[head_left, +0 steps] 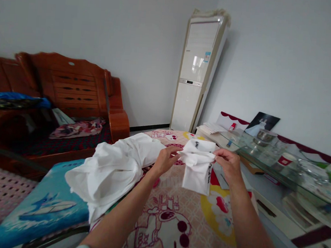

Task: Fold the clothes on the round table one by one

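Observation:
My left hand (165,158) and my right hand (228,164) hold up a small white garment (197,167) between them, each pinching one side of its top edge. The cloth hangs down, with black lettering along its right edge. It is raised above a pink cartoon-print blanket (175,223) that covers the surface in front of me. A pile of white clothing (114,169) lies on that surface just left of my left forearm.
A blue cartoon cushion (43,206) lies at the lower left. A carved wooden sofa (68,90) with cloths on it stands behind. A tall white floor air conditioner (197,73) is in the corner. A glass table (282,158) with jars and papers runs along the right.

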### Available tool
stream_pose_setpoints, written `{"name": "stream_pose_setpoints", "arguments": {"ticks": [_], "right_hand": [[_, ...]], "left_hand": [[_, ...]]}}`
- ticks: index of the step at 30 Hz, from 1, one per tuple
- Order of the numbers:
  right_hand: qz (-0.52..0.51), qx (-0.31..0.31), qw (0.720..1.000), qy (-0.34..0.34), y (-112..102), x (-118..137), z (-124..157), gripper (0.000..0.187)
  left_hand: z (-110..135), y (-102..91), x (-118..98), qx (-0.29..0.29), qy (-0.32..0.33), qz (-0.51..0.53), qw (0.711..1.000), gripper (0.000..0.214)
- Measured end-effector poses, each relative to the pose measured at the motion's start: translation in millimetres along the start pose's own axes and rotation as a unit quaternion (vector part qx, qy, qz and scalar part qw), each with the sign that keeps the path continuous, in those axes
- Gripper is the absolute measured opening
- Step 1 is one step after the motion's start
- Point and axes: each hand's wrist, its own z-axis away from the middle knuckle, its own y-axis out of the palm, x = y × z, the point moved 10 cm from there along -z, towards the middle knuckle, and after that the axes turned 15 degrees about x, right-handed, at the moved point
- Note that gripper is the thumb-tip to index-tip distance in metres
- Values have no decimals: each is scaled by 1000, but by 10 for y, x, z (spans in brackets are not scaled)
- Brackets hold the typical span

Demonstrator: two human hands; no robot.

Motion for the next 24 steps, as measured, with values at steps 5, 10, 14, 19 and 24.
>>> {"name": "stream_pose_setpoints", "arguments": {"ticks": [5,10,14,19,24], "right_hand": [[-82,59,995,-1,328,78,45,7],[-98,58,994,-3,466,65,86,5],[-100,62,993,8,531,35,95,7],[-142,26,988,47,447,-195,157,21],[-165,34,982,84,475,-511,236,30]], "left_hand": [[-44,326,-219,135,43,-39,989,56],[125,795,-175,280,13,-100,955,27],[181,1047,-1,302,-23,-137,943,13],[-125,43,290,38,-169,-143,974,21],[-72,-1470,-489,-260,-20,-163,952,26]]}}
